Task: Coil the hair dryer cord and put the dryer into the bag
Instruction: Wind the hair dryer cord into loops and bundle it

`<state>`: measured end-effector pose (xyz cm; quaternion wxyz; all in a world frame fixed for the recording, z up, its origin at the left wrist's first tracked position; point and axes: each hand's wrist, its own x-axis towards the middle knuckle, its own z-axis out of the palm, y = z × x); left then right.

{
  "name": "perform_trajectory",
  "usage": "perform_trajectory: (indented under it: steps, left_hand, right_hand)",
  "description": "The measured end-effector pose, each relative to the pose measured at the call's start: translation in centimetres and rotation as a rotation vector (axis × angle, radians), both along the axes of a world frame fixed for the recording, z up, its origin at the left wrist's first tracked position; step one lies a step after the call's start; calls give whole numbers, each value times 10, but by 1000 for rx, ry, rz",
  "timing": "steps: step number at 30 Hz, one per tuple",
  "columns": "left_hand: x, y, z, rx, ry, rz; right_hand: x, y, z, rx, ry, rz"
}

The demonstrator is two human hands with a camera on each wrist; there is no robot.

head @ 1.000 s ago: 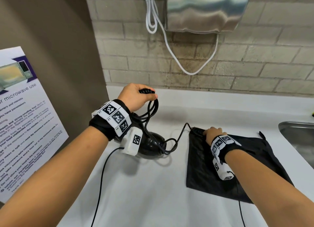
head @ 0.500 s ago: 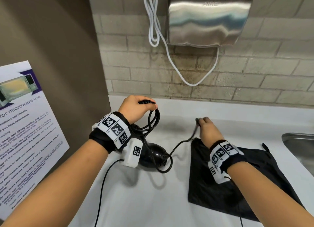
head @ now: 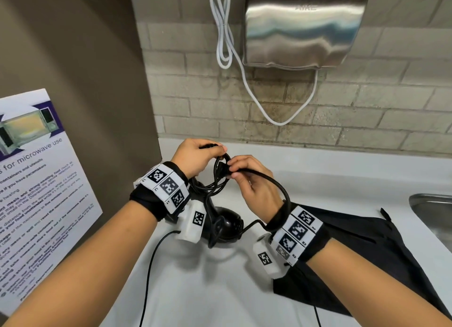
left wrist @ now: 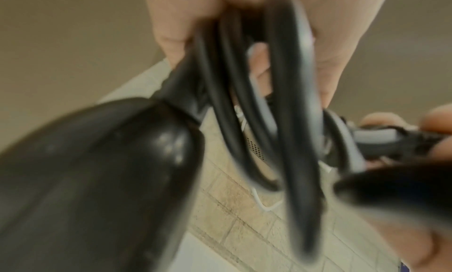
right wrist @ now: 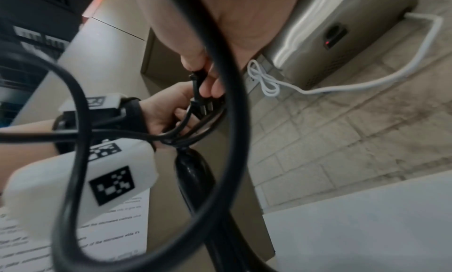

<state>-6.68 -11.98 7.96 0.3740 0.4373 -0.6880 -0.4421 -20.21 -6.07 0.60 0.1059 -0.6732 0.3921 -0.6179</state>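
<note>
The left hand (head: 195,159) grips loops of black cord (head: 274,182), fingers curled round them above the bench (head: 195,290). The right hand (head: 254,182) pinches the cord's plug end beside those loops. The dryer (head: 227,225) hangs below the left hand. The bag (head: 367,248) lies flat on the bench, to the right.

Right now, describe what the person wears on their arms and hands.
Both forearms are bare, with no sleeves or gloves. The left hand and right hand each have a black fabric wrist wrap under a white band of square black-and-white coded markers. A white box-shaped camera unit, also bearing a marker, hangs below each wrist, and a thin black cable trails from each.
</note>
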Motion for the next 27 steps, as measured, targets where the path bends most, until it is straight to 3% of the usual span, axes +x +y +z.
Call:
perform_trajectory:
  steps: [3,9,11,13,17,20,22,24,27]
  left_hand:
    - [1,1,1,22,11,-12]
    - [-4,7,0,30,25,-74]
    - [-8,10,-1,17,38,-101]
    - [-12,12,-2,-6,42,-112]
    - [-16,14,-2,-41,96,-83]
    - [-7,8,-2,-30,119,-63]
    - [0,3,-4,-5,128,-30]
    - [5,0,-6,22,148,-19]
    - [6,2,-7,53,190,-65]
  right_hand:
    - [-1,-5,1,65,-14,-13]
    - [4,-17,7,13,35,-161]
    - [4,-23,12,55,28,-272]
    - [2,-28,18,163,51,-267]
    - [-8,-31,22,363,202,-61]
    - [-28,-23,13,297,475,-102]
    - [-51,-17,1,330,673,-197]
    - [-77,-16,-9,492,783,-445]
    - [-103,-20,-16,858,687,-831]
